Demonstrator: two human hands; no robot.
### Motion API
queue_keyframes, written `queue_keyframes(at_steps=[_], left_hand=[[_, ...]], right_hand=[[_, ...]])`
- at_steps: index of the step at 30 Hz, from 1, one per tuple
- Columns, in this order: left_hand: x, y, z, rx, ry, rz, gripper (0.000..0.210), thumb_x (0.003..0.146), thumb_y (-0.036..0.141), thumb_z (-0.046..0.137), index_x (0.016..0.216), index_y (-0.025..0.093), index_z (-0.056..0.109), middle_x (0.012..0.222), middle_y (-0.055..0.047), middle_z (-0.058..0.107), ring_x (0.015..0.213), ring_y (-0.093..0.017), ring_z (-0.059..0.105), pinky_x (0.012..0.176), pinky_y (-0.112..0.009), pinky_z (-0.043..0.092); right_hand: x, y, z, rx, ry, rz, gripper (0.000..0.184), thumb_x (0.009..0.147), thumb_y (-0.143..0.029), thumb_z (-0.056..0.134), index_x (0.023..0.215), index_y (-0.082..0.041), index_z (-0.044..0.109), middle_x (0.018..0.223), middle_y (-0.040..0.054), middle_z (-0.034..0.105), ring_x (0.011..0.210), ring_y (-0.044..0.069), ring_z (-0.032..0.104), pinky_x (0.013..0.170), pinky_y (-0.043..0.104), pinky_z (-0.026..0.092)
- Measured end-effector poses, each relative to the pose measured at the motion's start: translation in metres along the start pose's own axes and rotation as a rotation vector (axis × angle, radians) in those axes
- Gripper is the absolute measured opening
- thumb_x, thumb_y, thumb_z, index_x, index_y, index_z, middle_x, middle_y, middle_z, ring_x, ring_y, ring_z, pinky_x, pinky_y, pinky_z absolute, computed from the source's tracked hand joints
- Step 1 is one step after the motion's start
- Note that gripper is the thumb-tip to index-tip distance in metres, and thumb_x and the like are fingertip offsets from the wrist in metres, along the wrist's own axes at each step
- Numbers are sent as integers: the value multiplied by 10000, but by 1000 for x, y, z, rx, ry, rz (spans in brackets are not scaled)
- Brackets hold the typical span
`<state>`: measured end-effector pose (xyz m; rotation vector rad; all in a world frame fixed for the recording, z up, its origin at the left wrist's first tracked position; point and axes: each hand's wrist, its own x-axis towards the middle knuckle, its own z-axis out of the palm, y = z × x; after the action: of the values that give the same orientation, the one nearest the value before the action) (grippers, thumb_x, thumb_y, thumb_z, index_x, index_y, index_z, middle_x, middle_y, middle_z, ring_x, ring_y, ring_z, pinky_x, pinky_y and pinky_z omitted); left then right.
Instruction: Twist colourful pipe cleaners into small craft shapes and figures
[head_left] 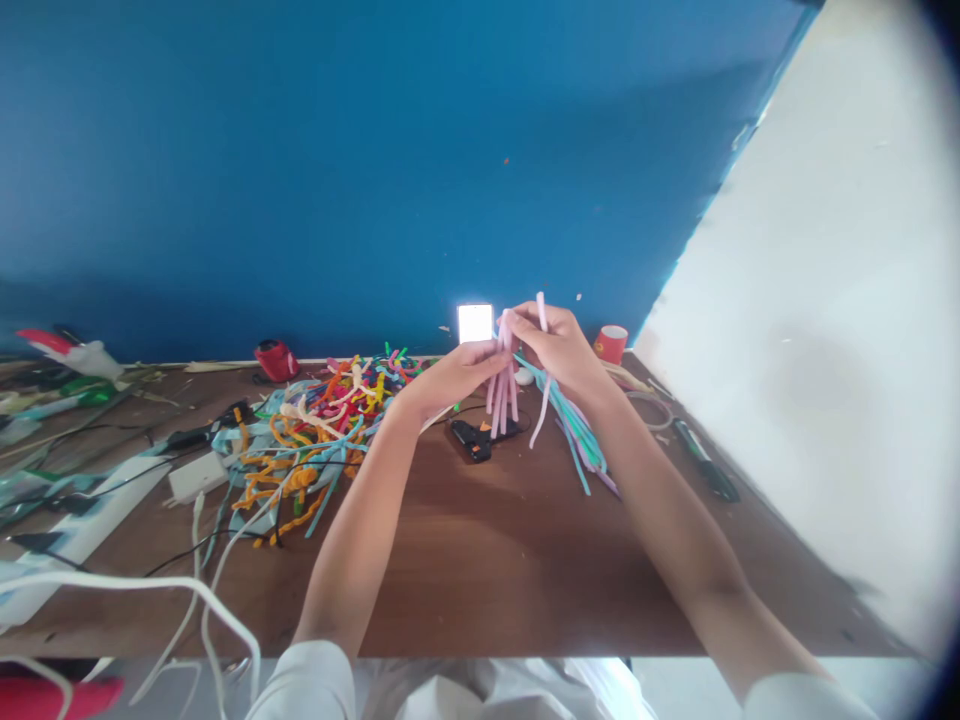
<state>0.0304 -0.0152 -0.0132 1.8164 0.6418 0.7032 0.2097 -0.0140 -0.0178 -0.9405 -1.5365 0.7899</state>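
My left hand (480,362) is closed around a bunch of pale pink pipe cleaners (503,405), whose ends hang down above the table. At the top of the bunch, the fingertips of my right hand (551,340) pinch one of the strands. A separate pink pipe cleaner (541,312) runs through my right hand, its tip sticking up and its tail hanging below. Beneath the bunch lies a black hot glue gun (472,440), partly hidden. Turquoise and lilac pipe cleaners (581,440) lie under my right forearm.
Left of my arm is a tangled heap of colourful pipe cleaners (300,450). White cables (217,600), a power strip (97,530) and a white adapter (198,478) are at the left. A lit screen (475,323), red cup (611,344), tape ring (649,411) and marker (705,460) stand or lie farther back and right.
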Motion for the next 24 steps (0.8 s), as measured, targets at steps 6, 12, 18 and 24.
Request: queue_keyframes(at_steps=[6,12,18,24], left_hand=[[2,-8,-5,-50,-13,-32,288,965,433,545,936,153,606,801,-41,701,664,-147,666,641,-261,529],[2,-5,-3,-8,17,-35,292,968,431,548,926,146,596,800,-46,693,626,-121,652,569,-214,496],[4,-4,-1,3,52,-102,187,956,206,491,1091,139,601,950,-81,700,768,-157,713,585,-215,533],[7,-10,-3,84,136,-36,264,847,47,421,1040,135,577,938,-64,712,730,-125,684,589,-196,501]], right_hand=[[-3,-7,0,-99,-4,-49,316,866,-503,678,848,-188,652,641,-30,484,561,90,382,542,275,299],[-3,-8,0,-164,10,-92,243,846,-415,700,853,-175,665,747,6,605,647,118,494,606,287,370],[-2,-6,-4,-158,0,-52,289,878,-474,666,892,-186,666,676,-4,604,561,104,452,547,283,321],[-5,-9,-2,-178,-40,-29,319,895,-526,633,845,-212,612,591,-53,451,487,80,325,499,280,225]])
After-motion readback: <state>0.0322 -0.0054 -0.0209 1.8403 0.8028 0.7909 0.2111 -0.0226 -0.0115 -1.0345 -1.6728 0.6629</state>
